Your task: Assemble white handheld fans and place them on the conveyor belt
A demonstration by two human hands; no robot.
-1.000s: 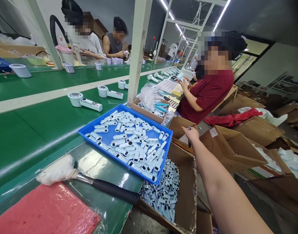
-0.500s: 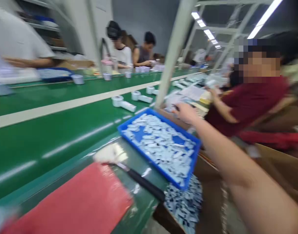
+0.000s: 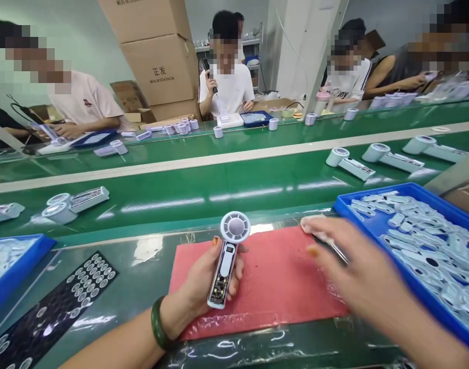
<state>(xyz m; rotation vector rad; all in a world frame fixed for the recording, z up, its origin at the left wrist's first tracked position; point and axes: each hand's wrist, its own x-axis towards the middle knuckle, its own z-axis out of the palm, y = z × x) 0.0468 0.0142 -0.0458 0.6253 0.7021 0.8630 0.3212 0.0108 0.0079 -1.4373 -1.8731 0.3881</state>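
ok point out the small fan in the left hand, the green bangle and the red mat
Small fan (image 3: 227, 262): head view, pale panel on its handle
Green bangle (image 3: 156, 323): head view, outer side of band
Red mat (image 3: 278, 279): head view, bare surface right of the small fan

And here the green conveyor belt (image 3: 227, 184) is seen, split lengthwise by a pale strip (image 3: 211, 158). On the far side, a black tool (image 3: 206, 69) is held up by a co-worker in a white shirt (image 3: 234, 87), a small blue tray (image 3: 257, 123) set just beside! Over to the left, a co-worker in a pale pink shirt (image 3: 92, 105) is spotted. Behind, cardboard boxes (image 3: 157, 72) are stacked high, marked with dark print; a pink-lidded cup (image 3: 321, 104) is parked near a white post (image 3: 321, 59).
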